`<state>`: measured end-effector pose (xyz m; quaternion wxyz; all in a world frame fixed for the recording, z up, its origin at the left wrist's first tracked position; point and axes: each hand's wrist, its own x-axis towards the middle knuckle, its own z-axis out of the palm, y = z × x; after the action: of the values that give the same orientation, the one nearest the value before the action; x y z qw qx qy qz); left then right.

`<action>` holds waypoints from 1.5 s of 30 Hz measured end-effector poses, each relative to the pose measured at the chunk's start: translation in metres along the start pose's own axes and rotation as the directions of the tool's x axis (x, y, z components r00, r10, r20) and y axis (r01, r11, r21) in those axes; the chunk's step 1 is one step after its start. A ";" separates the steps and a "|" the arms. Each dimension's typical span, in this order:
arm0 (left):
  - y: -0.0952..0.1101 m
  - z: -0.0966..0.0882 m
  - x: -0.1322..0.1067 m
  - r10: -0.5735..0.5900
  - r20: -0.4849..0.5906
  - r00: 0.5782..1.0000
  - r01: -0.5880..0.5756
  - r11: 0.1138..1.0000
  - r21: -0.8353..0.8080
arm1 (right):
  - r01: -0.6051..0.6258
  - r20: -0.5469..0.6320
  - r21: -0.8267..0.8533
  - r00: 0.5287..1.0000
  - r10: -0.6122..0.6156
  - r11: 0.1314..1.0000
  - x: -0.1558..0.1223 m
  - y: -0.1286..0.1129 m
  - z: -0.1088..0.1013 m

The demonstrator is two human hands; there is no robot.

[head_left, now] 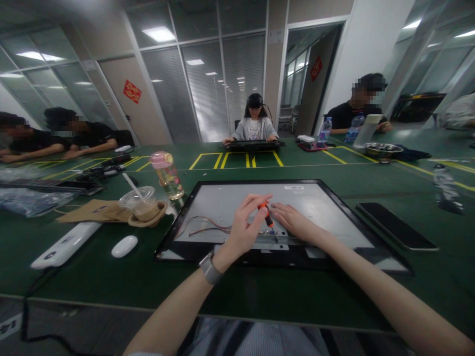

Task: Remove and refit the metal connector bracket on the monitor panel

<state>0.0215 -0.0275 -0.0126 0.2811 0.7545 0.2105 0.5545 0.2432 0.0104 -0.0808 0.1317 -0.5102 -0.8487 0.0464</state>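
A flat monitor panel (319, 198) with a black frame lies face down on the green table in front of me. My left hand (245, 225) is closed around the orange handle of a small screwdriver (266, 213), whose tip points down at a metal strip near the panel's front edge. My right hand (293, 221) rests on the panel just right of the screwdriver, fingers pressed together near the tip. Thin red and white wires (202, 226) run across the panel to the left of my hands. A watch sits on my left wrist.
A black phone (395, 226) lies right of the panel. On the left are a plastic cup with a straw (141, 202), a pink-capped bottle (167, 174), a white mouse (124, 245) and a long white device (65, 244). Several other people sit around the table.
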 end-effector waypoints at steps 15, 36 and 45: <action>-0.004 0.008 -0.003 0.002 -0.223 0.975 0.013 0.998 0.063 | -0.025 -0.005 0.019 1.000 0.025 1.000 0.001 0.001 0.002; 0.004 0.011 -0.008 -0.014 -0.108 0.994 0.012 1.000 -0.019 | -0.023 0.000 0.044 1.000 0.023 0.999 -0.001 -0.003 -0.003; 0.001 0.010 -0.006 -0.102 -0.253 0.962 0.113 0.993 0.029 | -0.035 0.014 0.072 0.999 0.034 0.997 -0.001 -0.006 -0.007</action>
<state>0.0297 -0.0338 -0.0182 0.2654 0.6716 0.2970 0.6248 0.2400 0.0063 -0.0733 0.1439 -0.5194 -0.8383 0.0825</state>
